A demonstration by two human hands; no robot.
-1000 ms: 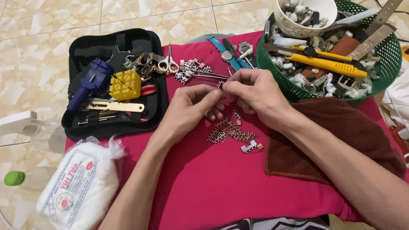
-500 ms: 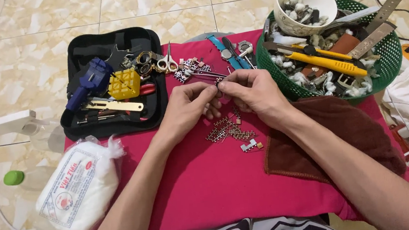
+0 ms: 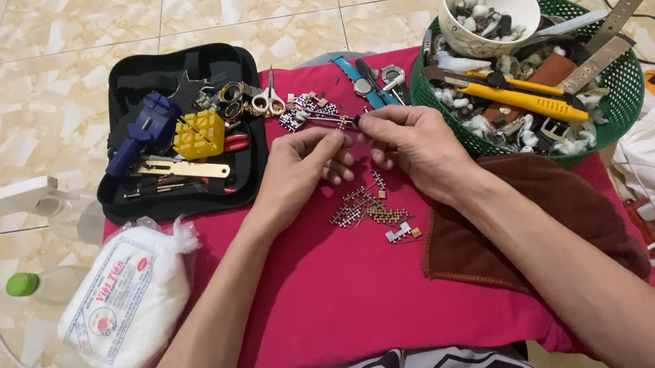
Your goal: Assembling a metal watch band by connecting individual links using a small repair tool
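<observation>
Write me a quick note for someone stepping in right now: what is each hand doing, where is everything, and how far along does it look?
Left hand: fingers pinched on a small metal part at the centre, above the red cloth.
Right hand: fingers pinched on the same small piece, meeting the left.
Things: loose metal watch-band links lie on the cloth just below the hands; a second pile of links sits beyond them. The open black tool case is to the left, the green basket of parts to the right.
Done: several link sections already lie separated.
Left: the piece in hand is not yet set down; what it is exactly is too small to tell.
</observation>
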